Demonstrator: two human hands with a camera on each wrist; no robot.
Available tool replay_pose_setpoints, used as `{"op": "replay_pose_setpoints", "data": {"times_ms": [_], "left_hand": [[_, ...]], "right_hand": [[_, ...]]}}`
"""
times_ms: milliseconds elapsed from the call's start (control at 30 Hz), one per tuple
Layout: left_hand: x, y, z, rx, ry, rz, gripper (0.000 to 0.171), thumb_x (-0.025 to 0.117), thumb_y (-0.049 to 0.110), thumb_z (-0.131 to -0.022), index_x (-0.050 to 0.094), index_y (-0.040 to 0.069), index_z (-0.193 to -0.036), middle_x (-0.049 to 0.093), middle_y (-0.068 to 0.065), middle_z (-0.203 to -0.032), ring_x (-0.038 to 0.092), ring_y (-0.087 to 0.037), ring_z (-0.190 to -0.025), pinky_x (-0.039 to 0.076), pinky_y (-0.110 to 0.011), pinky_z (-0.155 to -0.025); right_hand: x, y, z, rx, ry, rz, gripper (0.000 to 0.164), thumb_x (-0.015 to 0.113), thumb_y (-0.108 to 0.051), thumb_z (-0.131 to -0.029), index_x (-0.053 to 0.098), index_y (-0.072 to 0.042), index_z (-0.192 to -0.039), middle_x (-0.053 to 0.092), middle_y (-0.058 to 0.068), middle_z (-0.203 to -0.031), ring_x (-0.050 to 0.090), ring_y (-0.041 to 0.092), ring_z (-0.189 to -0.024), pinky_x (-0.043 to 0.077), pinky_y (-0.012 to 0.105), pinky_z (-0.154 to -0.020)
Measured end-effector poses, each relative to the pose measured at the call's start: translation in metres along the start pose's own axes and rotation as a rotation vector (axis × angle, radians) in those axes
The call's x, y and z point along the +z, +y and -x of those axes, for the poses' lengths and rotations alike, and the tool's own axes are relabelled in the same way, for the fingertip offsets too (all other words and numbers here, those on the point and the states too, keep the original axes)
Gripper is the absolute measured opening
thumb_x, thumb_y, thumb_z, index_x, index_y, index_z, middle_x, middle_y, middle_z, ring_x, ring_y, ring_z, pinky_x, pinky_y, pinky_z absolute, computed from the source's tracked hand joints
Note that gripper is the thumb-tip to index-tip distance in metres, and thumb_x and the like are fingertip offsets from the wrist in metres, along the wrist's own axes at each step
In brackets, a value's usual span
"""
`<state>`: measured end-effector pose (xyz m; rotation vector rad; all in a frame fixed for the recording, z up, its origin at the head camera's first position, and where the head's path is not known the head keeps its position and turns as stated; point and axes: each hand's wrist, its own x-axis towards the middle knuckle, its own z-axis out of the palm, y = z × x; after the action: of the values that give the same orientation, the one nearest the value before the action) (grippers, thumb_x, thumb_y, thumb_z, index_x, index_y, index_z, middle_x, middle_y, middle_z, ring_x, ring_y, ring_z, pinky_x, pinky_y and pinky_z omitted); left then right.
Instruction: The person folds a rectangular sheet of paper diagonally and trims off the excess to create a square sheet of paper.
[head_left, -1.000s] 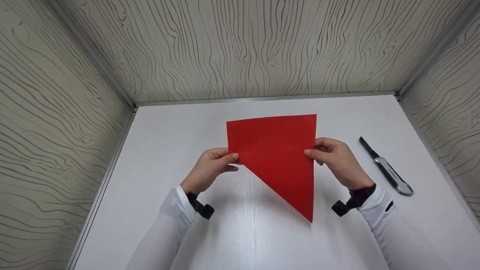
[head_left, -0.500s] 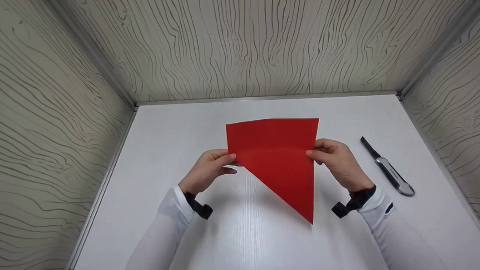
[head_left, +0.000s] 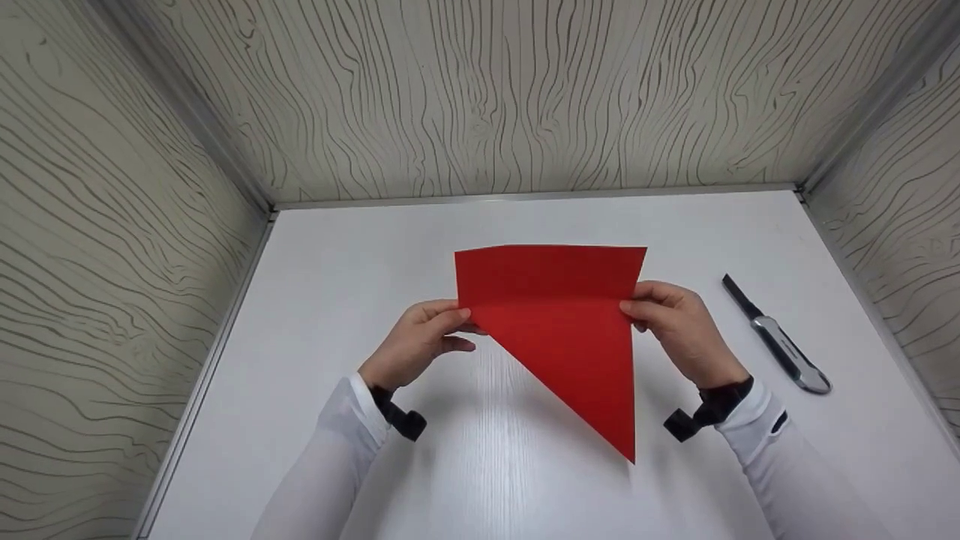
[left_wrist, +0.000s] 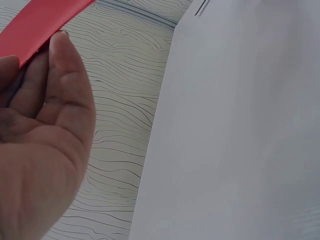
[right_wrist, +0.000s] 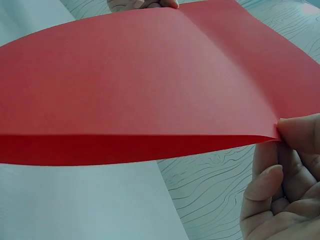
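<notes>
A sheet of red paper (head_left: 555,322), folded over so its lower part tapers to a point, is held up above the white table. My left hand (head_left: 416,339) pinches its left edge between thumb and fingers, and my right hand (head_left: 682,330) pinches the right edge. In the right wrist view two layers of the red paper (right_wrist: 140,85) gape apart along the near side and meet at the right thumb. A faint crease runs across the sheet between the hands. The left wrist view shows only a strip of the red paper (left_wrist: 40,25) above the left fingers.
A grey-and-black folding knife or saw (head_left: 780,341) with its dark blade out lies on the white table (head_left: 337,255), right of my right hand. Wood-patterned panels (head_left: 480,97) wall the table at the back and both sides.
The paper's top edge has tipped lower and bends along a crosswise crease. Its lower tip and my right hand have shifted slightly right. Both hands keep their pinch.
</notes>
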<state>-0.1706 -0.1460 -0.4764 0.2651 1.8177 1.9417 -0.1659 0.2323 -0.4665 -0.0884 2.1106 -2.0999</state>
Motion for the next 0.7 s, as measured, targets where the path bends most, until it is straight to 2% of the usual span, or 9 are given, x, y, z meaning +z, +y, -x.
{"op": "replay_pose_setpoints", "data": {"times_ms": [133, 333, 467, 500, 700], "left_hand": [[0.0006, -0.002, -0.0004, 0.014, 0.003, 0.006, 0.035, 0.055, 0.022, -0.113, 0.072, 0.005, -0.139, 0.078, -0.009, -0.127, 0.075, -0.026, -0.115, 0.064, -0.036, -0.098], [0.0043, -0.0029, -0.0023, 0.06, 0.063, -0.012, 0.035, 0.053, 0.019, -0.113, 0.073, 0.009, -0.14, 0.08, -0.009, -0.122, 0.075, -0.03, -0.114, 0.064, -0.036, -0.096], [0.0072, -0.0027, -0.0043, 0.099, 0.108, -0.016, 0.034, 0.055, 0.019, -0.114, 0.073, 0.014, -0.142, 0.077, -0.01, -0.129, 0.074, -0.033, -0.114, 0.064, -0.036, -0.096], [0.0076, -0.0029, -0.0046, 0.106, 0.116, -0.009, 0.035, 0.054, 0.018, -0.113, 0.072, 0.012, -0.142, 0.076, -0.01, -0.132, 0.074, -0.033, -0.114, 0.064, -0.036, -0.096], [0.0098, -0.0049, -0.0059, 0.112, 0.143, 0.059, 0.033, 0.046, 0.009, -0.111, 0.077, 0.008, -0.122, 0.072, -0.013, -0.131, 0.075, -0.029, -0.105, 0.064, -0.035, -0.095]], "right_hand": [[0.0013, 0.0006, 0.0015, -0.002, 0.018, -0.004, 0.017, 0.062, -0.006, -0.108, 0.074, 0.003, -0.117, 0.074, -0.001, -0.09, 0.061, 0.016, -0.085, 0.053, 0.026, -0.08], [0.0029, 0.0004, 0.0031, -0.018, 0.033, -0.014, 0.019, 0.062, -0.006, -0.108, 0.076, 0.002, -0.119, 0.075, -0.001, -0.092, 0.061, 0.017, -0.086, 0.053, 0.025, -0.079], [0.0038, 0.0011, 0.0031, -0.046, 0.034, -0.016, 0.022, 0.061, -0.006, -0.109, 0.077, 0.002, -0.123, 0.079, -0.001, -0.1, 0.062, 0.016, -0.087, 0.053, 0.025, -0.079], [0.0042, 0.0018, 0.0028, -0.054, 0.033, -0.017, 0.023, 0.06, -0.005, -0.109, 0.077, 0.003, -0.123, 0.079, -0.001, -0.102, 0.062, 0.015, -0.087, 0.053, 0.025, -0.079], [0.0068, 0.0038, 0.0031, -0.054, 0.046, -0.029, 0.024, 0.054, -0.001, -0.109, 0.076, 0.005, -0.117, 0.08, 0.002, -0.104, 0.074, 0.019, -0.092, 0.063, 0.029, -0.084]]}}
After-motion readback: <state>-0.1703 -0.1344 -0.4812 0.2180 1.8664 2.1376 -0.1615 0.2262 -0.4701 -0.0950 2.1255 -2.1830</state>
